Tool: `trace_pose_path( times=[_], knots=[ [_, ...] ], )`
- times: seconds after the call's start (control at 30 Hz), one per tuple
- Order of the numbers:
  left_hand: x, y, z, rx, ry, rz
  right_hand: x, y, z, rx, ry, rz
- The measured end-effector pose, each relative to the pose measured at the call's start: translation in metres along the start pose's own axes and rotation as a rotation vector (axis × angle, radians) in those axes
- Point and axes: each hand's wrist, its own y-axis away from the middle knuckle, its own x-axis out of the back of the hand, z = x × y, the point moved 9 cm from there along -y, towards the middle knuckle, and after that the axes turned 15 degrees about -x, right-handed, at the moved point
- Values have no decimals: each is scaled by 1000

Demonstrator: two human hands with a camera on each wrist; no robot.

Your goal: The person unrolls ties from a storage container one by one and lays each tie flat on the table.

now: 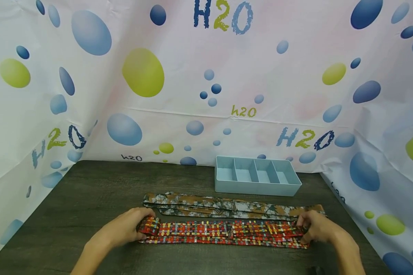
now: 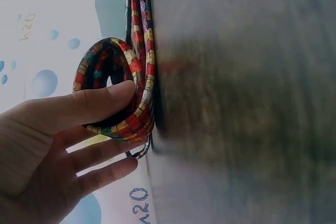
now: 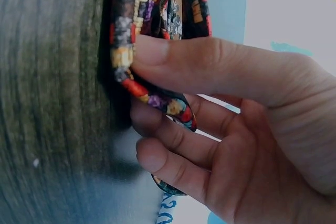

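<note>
A long folded fabric strip (image 1: 196,229) with a red, yellow and black checked pattern lies lengthwise on the dark table; it looks like a cloth belt or tie. My left hand (image 1: 125,227) pinches its left end, where the cloth curls into a loop (image 2: 139,69). In the left wrist view the thumb is inside that loop and the fingers lie behind it. The right end is pinched by my right hand (image 1: 321,228), its thumb over the layered cloth (image 3: 125,14) and its fingers curled beneath. Just behind lies a second folded strip (image 1: 199,201), brown and grey camouflage-like.
A light blue tray (image 1: 258,188) with several compartments stands behind the strips, right of centre. Dark wood-grain tabletop (image 1: 106,187) extends to the left. A white sheet printed with bubbles (image 1: 179,68) hangs around the back and sides. A small dark object (image 1: 317,270) shows at the bottom edge.
</note>
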Motion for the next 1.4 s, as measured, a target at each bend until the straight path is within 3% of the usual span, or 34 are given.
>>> trace_pose_path(
  times=[0.2, 0.33, 0.5, 0.67, 0.83, 0.97, 1.23, 1.4],
  knots=[
    [0, -2, 4, -15, -77, 18, 0, -2, 2, 5, -13, -8],
    [3, -1, 7, -39, -51, 28, 0, -3, 3, 1, -17, -11],
    [18, 7, 5, -60, -28, 65, 0, -1, 1, 3, -21, -14],
    [33, 19, 4, -78, -65, 111, 1, -1, 0, 12, -18, -12],
    [39, 26, -1, -78, -79, 114, 0, -1, 0, 17, -25, -21],
    [39, 28, -8, -51, -80, 94, -1, 0, 1, 15, -31, -23],
    [29, 24, -27, 90, -131, 15, 0, 0, 2, 7, -28, -14],
    [25, 23, -28, 119, -108, 9, 0, 0, 2, 0, -42, -17]
  ],
)
